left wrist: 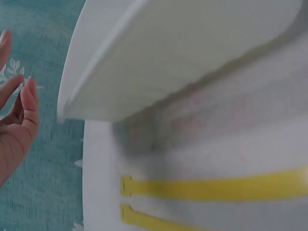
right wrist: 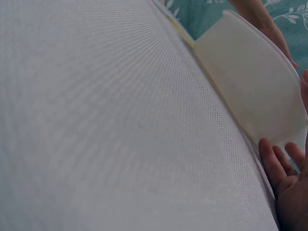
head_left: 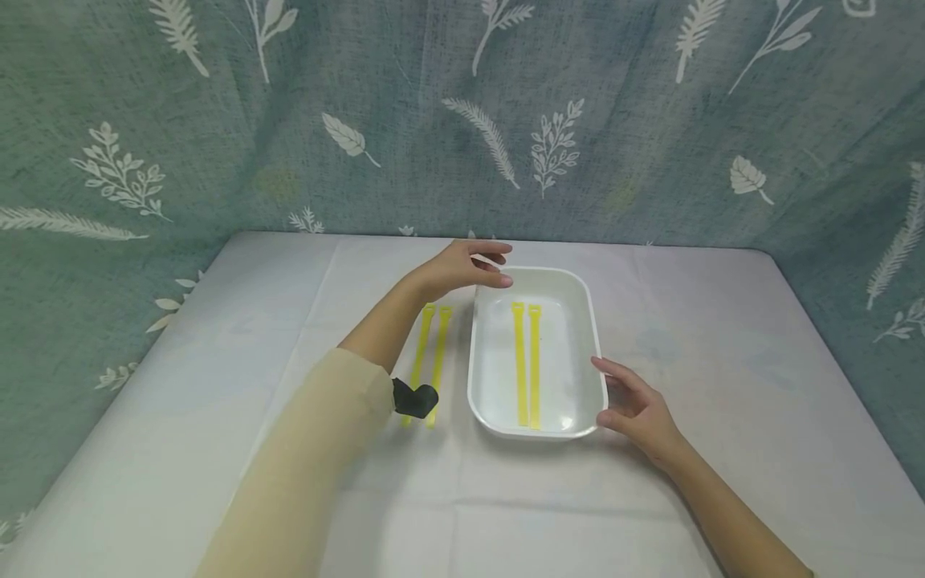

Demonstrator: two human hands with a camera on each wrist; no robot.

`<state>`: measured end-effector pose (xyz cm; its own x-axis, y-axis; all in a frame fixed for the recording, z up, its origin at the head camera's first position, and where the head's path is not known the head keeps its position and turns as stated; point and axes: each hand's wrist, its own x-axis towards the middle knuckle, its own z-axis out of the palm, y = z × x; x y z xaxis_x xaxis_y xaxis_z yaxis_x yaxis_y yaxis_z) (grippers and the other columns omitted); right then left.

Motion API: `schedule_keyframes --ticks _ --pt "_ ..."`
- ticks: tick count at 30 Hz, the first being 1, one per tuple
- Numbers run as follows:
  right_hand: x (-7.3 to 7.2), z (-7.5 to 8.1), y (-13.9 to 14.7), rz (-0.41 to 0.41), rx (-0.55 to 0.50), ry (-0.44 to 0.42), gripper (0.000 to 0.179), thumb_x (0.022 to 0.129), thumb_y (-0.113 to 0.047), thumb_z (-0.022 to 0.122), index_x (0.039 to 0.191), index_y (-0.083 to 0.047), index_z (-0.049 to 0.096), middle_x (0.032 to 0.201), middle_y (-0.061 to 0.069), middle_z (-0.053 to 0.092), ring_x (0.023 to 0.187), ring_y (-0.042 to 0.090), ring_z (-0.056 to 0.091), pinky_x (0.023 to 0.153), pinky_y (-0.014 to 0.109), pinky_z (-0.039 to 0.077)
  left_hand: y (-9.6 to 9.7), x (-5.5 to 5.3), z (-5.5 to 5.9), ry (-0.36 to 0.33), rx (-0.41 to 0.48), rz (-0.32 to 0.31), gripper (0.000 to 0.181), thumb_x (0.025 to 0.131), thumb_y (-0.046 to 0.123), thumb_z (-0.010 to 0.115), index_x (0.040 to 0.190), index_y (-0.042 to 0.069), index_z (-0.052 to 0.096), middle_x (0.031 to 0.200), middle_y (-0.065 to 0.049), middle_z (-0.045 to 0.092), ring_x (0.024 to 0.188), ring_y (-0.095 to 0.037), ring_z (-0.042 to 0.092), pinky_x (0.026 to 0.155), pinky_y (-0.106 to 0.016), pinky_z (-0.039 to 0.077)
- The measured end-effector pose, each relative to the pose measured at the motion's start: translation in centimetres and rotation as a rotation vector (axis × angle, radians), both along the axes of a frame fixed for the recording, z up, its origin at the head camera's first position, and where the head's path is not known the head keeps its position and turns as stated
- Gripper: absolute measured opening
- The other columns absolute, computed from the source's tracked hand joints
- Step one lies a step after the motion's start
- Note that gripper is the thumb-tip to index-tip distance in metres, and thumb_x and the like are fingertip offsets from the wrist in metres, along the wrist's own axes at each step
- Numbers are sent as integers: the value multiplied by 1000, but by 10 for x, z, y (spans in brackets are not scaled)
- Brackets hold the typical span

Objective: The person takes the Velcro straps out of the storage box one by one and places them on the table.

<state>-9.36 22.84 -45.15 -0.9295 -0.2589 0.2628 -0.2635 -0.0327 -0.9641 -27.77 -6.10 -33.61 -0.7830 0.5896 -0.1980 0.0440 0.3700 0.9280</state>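
Observation:
A white rectangular tray (head_left: pixel 499 361) sits on the table, with two yellow strap-like cable ties (head_left: pixel 535 365) lying side by side inside. Two more yellow cable ties (head_left: pixel 439 345) lie left of it, partly hidden by the left forearm; their slotted heads show in the left wrist view. My left hand (head_left: pixel 462 266) hovers at the tray's far left corner, fingers loosely bent, with nothing seen between them. At the near right corner, my right hand (head_left: pixel 639 417) has its fingertips against the tray's outer side, fingers relaxed. The right wrist view shows those fingers (right wrist: pixel 272 163) beside the tray wall.
A white cloth (head_left: pixel 723 337) covers the table. Behind and at both sides hangs a blue-green curtain (head_left: pixel 405 104) with white leaf prints. A black piece (head_left: pixel 415 399) shows at the left sleeve's cuff.

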Motion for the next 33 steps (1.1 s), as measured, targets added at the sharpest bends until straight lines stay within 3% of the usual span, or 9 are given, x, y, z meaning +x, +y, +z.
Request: schedule_keyframes --ticks 9,13,18,21,24,26,30,33 --pt "0 0 2 -10 20 -19 66 78 2 73 138 -3 46 130 -2 55 111 8 58 75 25 55 33 3 -4 -82 -3 -5 59 83 14 72 137 9 49 131 -15 52 112 -21 55 99 -35 43" --pt "1 0 2 -15 30 -14 66 78 0 74 138 -2 46 132 0 54 111 9 57 74 25 55 46 5 -9 -146 -12 28 60 81 17 75 136 11 51 126 -10 55 107 -18 57 97 -32 46" --pt "1 1 1 -17 29 -14 65 77 3 73 137 -3 47 131 -3 54 111 8 57 72 24 56 60 9 -17 -227 -7 72 61 79 16 77 135 9 52 116 -6 56 100 -19 56 98 -38 45" --pt "2 2 0 -13 19 -15 65 77 3 73 137 -4 48 130 -4 55 111 7 57 72 24 56 65 10 -23 -267 -16 97 63 79 14 77 136 7 51 118 -7 54 102 -20 55 100 -40 44" --pt "2 1 0 -5 10 -11 65 78 4 72 137 -4 48 130 -2 55 110 8 57 72 25 56 68 11 -29 -254 -83 122 64 77 14 79 135 8 51 124 -9 53 99 -16 54 94 -37 47" --pt "1 0 0 -3 7 -8 65 78 5 72 137 -3 47 131 -1 54 111 8 57 72 26 56 69 12 -33 -223 -142 137 64 76 14 80 134 7 52 125 -10 53 87 -16 52 83 -31 50" --pt "0 -2 0 -6 15 -7 66 77 3 73 137 -1 46 132 -4 53 111 7 56 73 26 56 72 14 -40 -131 -241 164 64 73 10 82 130 6 55 115 -9 55 78 -14 48 64 -21 47" --pt "0 -2 0 2 4 -3 66 77 2 74 137 -2 46 132 -6 53 111 6 56 73 26 56 73 14 -44 -57 -291 167 63 70 6 83 128 4 57 109 -9 55 81 -13 49 60 -17 46"
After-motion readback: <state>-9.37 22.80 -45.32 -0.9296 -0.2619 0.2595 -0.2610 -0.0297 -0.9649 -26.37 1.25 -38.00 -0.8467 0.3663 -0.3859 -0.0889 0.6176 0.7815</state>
